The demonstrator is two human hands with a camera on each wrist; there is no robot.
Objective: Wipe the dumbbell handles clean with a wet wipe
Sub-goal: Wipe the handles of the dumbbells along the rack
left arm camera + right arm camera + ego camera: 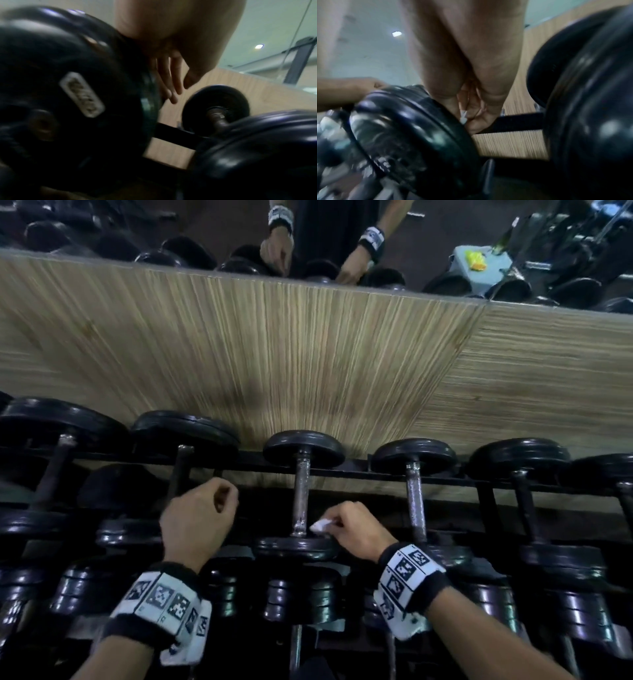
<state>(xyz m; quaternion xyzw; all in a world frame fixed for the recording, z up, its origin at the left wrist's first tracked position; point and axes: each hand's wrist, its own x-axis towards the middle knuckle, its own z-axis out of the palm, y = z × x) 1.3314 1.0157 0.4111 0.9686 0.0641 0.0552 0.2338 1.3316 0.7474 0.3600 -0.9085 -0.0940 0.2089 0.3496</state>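
Progress looks partial, judged from the head view. The right hand [352,530] pinches a small white wet wipe [321,525] between thumb and curled fingertips, and the wipe sits just beside the lower end of the middle dumbbell handle [301,494], touching it or nearly so; I cannot tell which. That handle runs away from the fingertips toward its far plate by the wood-grain wall panel [308,354]. The left hand [198,518] hovers off to the side of the wipe, fingers curled loosely with nothing in them, close to the next handle on the left [181,470]. No handle shows a clear sign of being wet or dry, so which ones are already cleaned cannot be read. Several more handles lie beyond the right hand's knuckles, such as the one just to the right [416,501], and most of the rack [359,474] likely remains.

From the left wrist view, the left hand's fingers [171,82] hang fairly straight and relaxed, holding nothing, with a black plate [68,88] close by them and another dumbbell [216,106] beyond the tips.

From the right wrist view, the right hand's fingers [477,111] fold together over a sliver of white wipe [464,116], right against the inner face of a plate [412,128]. The handle itself is hidden here.
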